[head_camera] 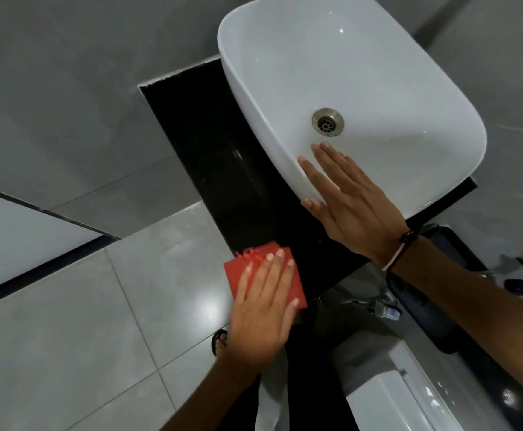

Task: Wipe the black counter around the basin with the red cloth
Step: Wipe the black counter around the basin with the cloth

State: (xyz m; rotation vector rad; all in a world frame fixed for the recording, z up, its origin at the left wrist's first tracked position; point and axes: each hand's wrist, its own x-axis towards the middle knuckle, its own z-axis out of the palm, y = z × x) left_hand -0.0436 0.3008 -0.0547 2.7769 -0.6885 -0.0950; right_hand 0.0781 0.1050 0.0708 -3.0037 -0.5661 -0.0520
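While the right hand (355,206) rests flat and empty on the white basin (331,73) rim, apparently for support, the left hand (265,303) presses the folded red cloth (238,272) open-palmed onto the black counter (210,144) near its front corner.

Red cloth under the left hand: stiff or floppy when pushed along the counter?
Probably floppy: the red cloth looks folded in layers and overhangs the black counter edge. Pressed flat by the left hand, it likely slides easily on the glossy surface, though it may bunch.
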